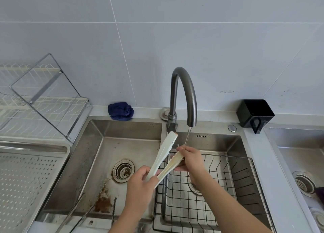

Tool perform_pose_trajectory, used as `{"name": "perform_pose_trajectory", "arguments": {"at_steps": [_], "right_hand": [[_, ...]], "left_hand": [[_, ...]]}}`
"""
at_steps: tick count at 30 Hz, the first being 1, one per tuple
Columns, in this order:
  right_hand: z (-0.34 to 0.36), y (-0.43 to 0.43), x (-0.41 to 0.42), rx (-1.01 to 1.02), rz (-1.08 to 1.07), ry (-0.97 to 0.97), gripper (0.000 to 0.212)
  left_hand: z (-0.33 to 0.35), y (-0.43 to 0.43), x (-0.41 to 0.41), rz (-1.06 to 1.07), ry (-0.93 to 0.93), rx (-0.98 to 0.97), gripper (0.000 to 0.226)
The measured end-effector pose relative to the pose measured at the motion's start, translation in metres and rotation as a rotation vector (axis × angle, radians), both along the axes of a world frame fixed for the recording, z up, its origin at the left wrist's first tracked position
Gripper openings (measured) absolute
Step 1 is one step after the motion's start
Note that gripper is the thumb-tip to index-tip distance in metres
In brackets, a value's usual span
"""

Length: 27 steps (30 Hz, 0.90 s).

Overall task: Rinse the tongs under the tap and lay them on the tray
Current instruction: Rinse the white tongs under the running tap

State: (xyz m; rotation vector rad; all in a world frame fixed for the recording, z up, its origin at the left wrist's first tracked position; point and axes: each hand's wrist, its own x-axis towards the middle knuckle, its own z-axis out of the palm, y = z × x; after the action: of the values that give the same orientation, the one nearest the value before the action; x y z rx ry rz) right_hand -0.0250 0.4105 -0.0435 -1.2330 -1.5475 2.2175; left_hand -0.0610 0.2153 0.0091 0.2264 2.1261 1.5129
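Observation:
Pale green tongs (164, 152) are held over the divider between two sink basins, their arms spread apart and pointing up and away. My left hand (141, 183) grips the hinge end. My right hand (190, 158) is closed around the tip of the right arm, which has an orange-brown inner face. A thin stream of water falls from the dark curved tap (184, 92) onto my right hand and that tip. The perforated steel tray (35, 150) lies on the counter at the far left.
The left basin (105, 153) has a round drain and rust stains. A black wire basket (219, 189) sits in the right basin. A wire dish rack (43, 99) stands behind the tray. A blue cloth (120, 110) and a black holder (254, 114) sit along the back ledge.

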Motion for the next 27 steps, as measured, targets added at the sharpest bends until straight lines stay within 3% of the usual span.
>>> {"name": "perform_pose_trajectory", "arguments": {"at_steps": [5, 8, 10, 14, 19, 22, 27], "right_hand": [[-0.005, -0.014, 0.001, -0.041, 0.092, 0.05, 0.062], [-0.003, 0.0, -0.001, -0.053, 0.022, 0.041, 0.039], [-0.004, 0.006, -0.001, -0.071, -0.044, 0.015, 0.027], [-0.006, 0.001, 0.004, -0.041, 0.01, 0.028, 0.029], [-0.004, 0.007, 0.0, -0.028, -0.053, 0.044, 0.021], [-0.002, 0.005, -0.003, -0.159, -0.032, 0.113, 0.026], [-0.006, -0.003, -0.001, -0.627, -0.092, 0.425, 0.047]], "left_hand": [[-0.008, 0.003, -0.003, -0.007, -0.001, -0.033, 0.028], [-0.005, 0.005, -0.002, -0.023, 0.007, -0.024, 0.009], [-0.005, 0.004, -0.002, -0.015, 0.022, -0.018, 0.009], [-0.01, 0.002, -0.008, -0.028, 0.055, -0.059, 0.021], [-0.005, 0.002, -0.008, -0.026, 0.076, -0.03, 0.01], [-0.008, 0.002, -0.011, -0.018, 0.094, -0.034, 0.008], [-0.012, -0.001, -0.007, 0.003, 0.084, -0.063, 0.011]]}}
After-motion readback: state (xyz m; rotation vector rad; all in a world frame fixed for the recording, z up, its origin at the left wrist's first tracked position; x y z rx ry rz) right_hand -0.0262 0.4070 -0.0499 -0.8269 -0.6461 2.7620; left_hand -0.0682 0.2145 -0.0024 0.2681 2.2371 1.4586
